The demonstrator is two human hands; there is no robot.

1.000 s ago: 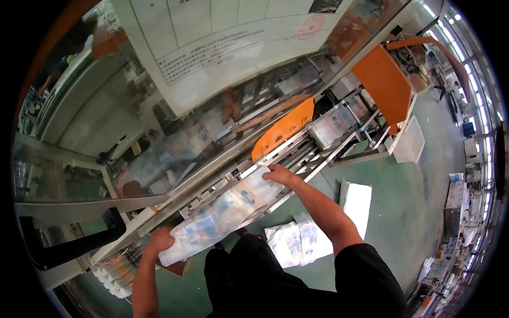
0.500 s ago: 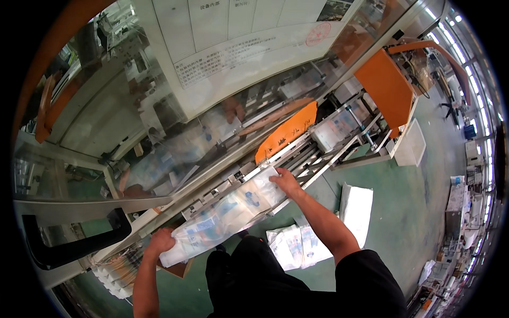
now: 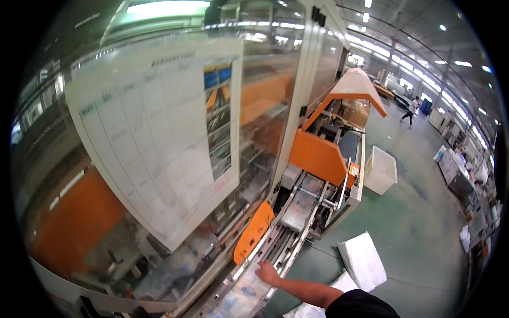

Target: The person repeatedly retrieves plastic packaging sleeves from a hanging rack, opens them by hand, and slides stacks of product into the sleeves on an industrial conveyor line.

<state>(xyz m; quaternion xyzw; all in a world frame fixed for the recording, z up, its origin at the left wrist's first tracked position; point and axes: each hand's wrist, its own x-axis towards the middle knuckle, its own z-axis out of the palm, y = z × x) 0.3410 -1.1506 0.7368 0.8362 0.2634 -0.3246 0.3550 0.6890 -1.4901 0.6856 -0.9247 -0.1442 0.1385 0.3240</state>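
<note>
One right hand resting flat on plastic-wrapped pack, conveyor rails, green factory floor, left hand unseen

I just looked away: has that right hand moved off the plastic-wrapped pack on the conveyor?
No. The right hand still rests on the wrapped pack, just below the orange guard; the camera tilted upward instead.

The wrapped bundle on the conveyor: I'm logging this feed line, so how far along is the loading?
Done, it seems: one wrapped bundle already lies further up the conveyor, past the orange guard. In hand: the right hand rests flat on the end of the wrapped bundle on the track; no grip around it. The left hand is out of view. Left: white packs lie on the green floor.
</note>
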